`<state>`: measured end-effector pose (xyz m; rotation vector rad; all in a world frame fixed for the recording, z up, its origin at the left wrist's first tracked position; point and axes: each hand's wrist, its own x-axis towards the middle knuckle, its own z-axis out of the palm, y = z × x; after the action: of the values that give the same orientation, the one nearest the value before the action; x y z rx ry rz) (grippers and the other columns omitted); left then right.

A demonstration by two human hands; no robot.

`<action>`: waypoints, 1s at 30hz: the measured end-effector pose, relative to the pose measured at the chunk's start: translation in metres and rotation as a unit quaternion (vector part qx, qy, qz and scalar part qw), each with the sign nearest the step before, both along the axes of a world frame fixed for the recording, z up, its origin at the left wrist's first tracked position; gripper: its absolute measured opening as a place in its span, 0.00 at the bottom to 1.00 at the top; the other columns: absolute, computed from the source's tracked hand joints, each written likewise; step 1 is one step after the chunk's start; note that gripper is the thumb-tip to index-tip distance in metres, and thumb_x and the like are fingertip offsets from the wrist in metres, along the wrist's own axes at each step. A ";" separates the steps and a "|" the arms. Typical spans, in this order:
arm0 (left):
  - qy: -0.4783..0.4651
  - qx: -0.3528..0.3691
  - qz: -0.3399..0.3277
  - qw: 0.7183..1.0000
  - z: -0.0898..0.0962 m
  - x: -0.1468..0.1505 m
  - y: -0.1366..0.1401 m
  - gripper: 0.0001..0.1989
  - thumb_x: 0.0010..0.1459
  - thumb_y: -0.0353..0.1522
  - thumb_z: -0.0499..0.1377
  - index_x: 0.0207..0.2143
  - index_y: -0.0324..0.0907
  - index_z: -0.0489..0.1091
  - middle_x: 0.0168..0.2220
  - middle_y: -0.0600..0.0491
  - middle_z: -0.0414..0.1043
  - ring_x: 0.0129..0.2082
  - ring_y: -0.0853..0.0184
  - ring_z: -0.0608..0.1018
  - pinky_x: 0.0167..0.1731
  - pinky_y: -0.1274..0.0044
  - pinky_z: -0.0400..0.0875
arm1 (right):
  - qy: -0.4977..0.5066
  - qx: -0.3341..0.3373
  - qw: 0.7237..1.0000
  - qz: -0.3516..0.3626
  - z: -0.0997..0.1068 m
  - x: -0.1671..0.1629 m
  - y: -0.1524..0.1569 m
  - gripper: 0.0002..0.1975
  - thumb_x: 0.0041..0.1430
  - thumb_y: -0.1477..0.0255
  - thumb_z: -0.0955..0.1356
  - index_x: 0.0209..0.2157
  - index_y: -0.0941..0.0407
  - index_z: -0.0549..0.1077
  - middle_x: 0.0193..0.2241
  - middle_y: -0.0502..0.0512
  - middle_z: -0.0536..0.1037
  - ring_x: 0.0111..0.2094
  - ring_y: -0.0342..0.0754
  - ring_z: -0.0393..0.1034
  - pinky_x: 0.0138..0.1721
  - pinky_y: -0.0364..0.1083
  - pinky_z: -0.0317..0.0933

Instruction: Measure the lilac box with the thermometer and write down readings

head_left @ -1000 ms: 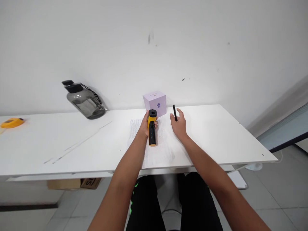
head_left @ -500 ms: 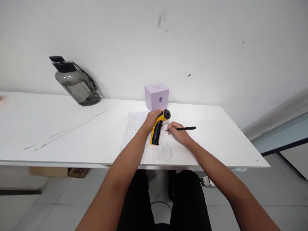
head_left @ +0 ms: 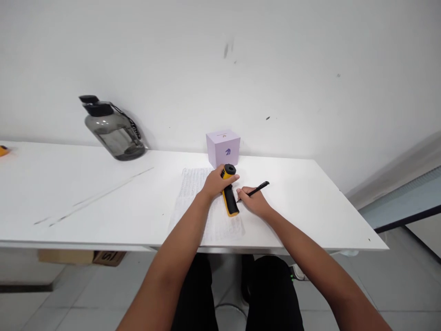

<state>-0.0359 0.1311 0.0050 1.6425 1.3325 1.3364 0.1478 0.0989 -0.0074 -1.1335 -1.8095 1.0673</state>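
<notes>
My left hand (head_left: 215,180) is closed around the upper part of a yellow and black infrared thermometer (head_left: 230,201), its thumb across the body and the handle slanting toward me. Beneath it lies a sheet of paper (head_left: 189,193) covered in handwriting. My right hand (head_left: 250,198) pinches a black pen (head_left: 260,187), tip down close to the thermometer's handle and the paper's right side. Just behind the thermometer stands a lilac box (head_left: 223,149) with a dark horse-head emblem. The part of the paper under the thermometer and my left forearm is hidden.
A grey see-through water bottle (head_left: 115,133) with a black lid stands at the back left against the wall (head_left: 292,69). An orange item (head_left: 3,150) shows at the far left of the white table (head_left: 103,207). Under the table is a cardboard box (head_left: 69,256).
The thermometer has turned in my left hand, its handle now pointing down to the right and the thumb across it. The pen tip has moved nearer to me. The view has tilted up slightly.
</notes>
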 end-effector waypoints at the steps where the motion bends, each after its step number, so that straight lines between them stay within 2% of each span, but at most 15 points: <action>1: -0.027 -0.014 -0.021 0.999 0.001 0.000 0.000 0.18 0.41 0.39 0.72 0.32 0.44 0.70 0.28 0.58 0.67 0.30 0.68 0.68 0.32 0.78 0.60 | -0.002 0.001 1.000 0.000 0.001 0.000 -0.001 0.19 0.60 0.59 0.65 0.20 0.55 0.70 0.21 0.50 0.74 0.27 0.45 0.68 0.33 0.44 0.61; 6: -0.127 -0.121 -0.110 0.978 0.006 -0.003 0.004 0.17 0.41 0.37 0.71 0.32 0.41 0.70 0.30 0.55 0.69 0.29 0.70 0.70 0.32 0.76 0.64 | -0.005 -0.007 1.000 0.001 0.006 0.000 -0.003 0.19 0.59 0.58 0.64 0.20 0.55 0.69 0.20 0.49 0.71 0.26 0.44 0.65 0.32 0.44 0.59; 10: -0.133 -0.178 -0.154 0.963 0.012 -0.008 0.005 0.17 0.41 0.36 0.71 0.33 0.41 0.72 0.34 0.52 0.73 0.30 0.69 0.73 0.33 0.74 0.67 | -0.014 -0.003 1.000 0.012 0.005 0.000 -0.003 0.18 0.59 0.59 0.64 0.21 0.55 0.70 0.20 0.49 0.71 0.26 0.44 0.64 0.31 0.43 0.59; 18: -0.133 -0.183 -0.174 0.958 0.013 -0.009 0.005 0.17 0.40 0.34 0.72 0.33 0.41 0.72 0.35 0.50 0.74 0.32 0.68 0.74 0.34 0.74 0.69 | -0.025 -0.007 1.000 0.010 -0.001 0.000 0.000 0.18 0.59 0.58 0.64 0.22 0.55 0.72 0.20 0.48 0.70 0.24 0.43 0.63 0.30 0.43 0.57; 30: -0.140 -0.188 -0.176 0.956 0.016 -0.007 0.003 0.17 0.40 0.33 0.71 0.33 0.40 0.72 0.35 0.50 0.74 0.32 0.69 0.74 0.34 0.74 0.67 | -0.024 -0.032 0.999 0.028 0.005 0.000 -0.002 0.17 0.57 0.60 0.65 0.20 0.55 0.72 0.19 0.49 0.71 0.25 0.43 0.63 0.30 0.44 0.57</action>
<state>-0.0431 0.1337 0.0214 1.2975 0.9959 0.9858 0.1477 0.0967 -0.0024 -1.1601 -1.8660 1.1463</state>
